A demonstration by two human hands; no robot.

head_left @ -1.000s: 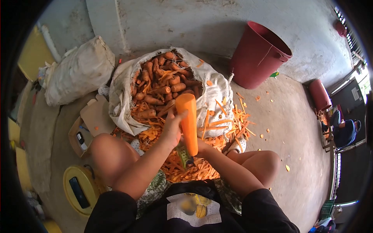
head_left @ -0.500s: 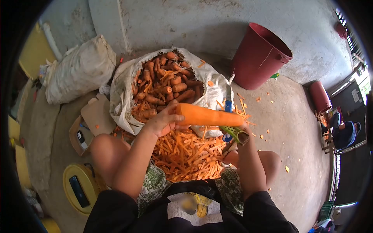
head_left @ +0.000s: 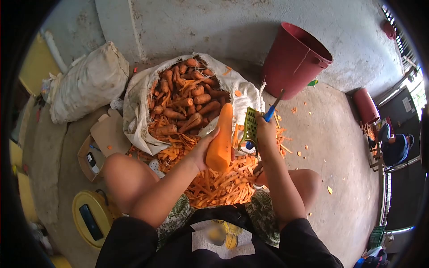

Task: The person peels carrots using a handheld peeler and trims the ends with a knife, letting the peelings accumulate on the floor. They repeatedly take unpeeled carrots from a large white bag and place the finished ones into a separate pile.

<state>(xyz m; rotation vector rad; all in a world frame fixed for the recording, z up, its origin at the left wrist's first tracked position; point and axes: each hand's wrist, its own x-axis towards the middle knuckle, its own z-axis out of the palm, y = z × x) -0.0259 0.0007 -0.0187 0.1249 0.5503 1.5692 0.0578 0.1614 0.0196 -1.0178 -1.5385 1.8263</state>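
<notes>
My left hand point(head_left: 203, 154) is closed around the thick lower end of a large peeled carrot point(head_left: 220, 140), which stands nearly upright with its narrow end pointing up. To its right, my right hand point(head_left: 265, 131) grips a green perforated peeler point(head_left: 251, 126) together with a blue-handled tool point(head_left: 269, 113), whose thin dark blade, like a knife's, points up and right. The peeler is apart from the carrot. Below both hands lies a heap of orange carrot peelings point(head_left: 223, 185). Just beyond, an open white sack point(head_left: 138, 120) holds many unpeeled carrots point(head_left: 187, 102).
A tall red bin point(head_left: 290, 67) stands against the wall at the back right. At the left are a full white sack point(head_left: 91, 82), an open cardboard box point(head_left: 109, 134) and a yellow lid point(head_left: 85, 196) bearing a phone point(head_left: 90, 222). Another person point(head_left: 393, 149) sits far right.
The carrot has swung from lying crosswise to nearly upright and moved lower. My right hand has turned, lifting the peeler away from the carrot; the blade now tilts to the right.
</notes>
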